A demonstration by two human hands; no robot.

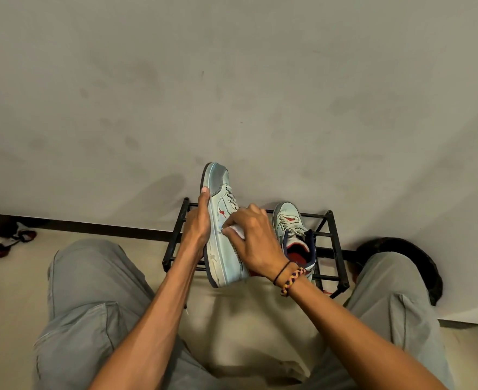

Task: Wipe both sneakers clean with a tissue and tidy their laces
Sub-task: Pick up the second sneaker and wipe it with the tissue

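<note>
A pale blue sneaker (223,237) with a grey toe and a red logo is held up on its side, toe pointing away from me. My left hand (197,225) grips it along the sole, the thumb up near the toe. My right hand (253,240) presses a folded white tissue (236,230) against the sneaker's side, fingers curled round the tissue. The second sneaker (291,230), same colours with a red lining and loose laces, stands on the black rack (332,237) to the right.
The black metal rack stands against a scuffed grey wall (232,94). My knees in grey trousers (91,291) flank the rack. A dark round object (417,257) lies at the right, and red-and-black items (9,237) lie on the floor at the far left.
</note>
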